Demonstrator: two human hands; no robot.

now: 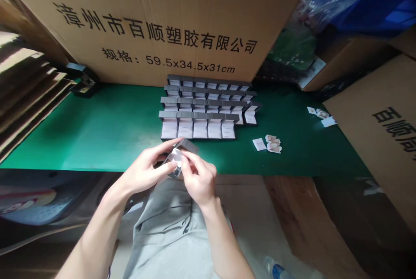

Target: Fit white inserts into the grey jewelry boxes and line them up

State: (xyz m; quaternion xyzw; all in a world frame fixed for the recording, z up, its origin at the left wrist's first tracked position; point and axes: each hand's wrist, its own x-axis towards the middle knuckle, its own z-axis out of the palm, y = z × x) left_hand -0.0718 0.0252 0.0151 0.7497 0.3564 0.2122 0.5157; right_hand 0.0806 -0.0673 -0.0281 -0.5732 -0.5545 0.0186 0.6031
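Note:
At the table's front edge my left hand (146,167) is wrapped round a small dark grey hinged box (189,145), its lid raised. My right hand (200,178) pinches a white insert (176,157) at the mouth of this box; how deep it sits is hidden by the fingers. Just beyond the hands stand several rows of similar boxes (193,115) with their lids up and white linings showing. To their right lie a flat white piece (259,144) and a few small folded white pieces (273,144).
A large printed carton (208,6) walls off the back of the green table (113,127). Another carton (383,140) leans in at the right, near more small white pieces (328,121). A black object (82,80) stands back left, beside stacked cardboard (29,84).

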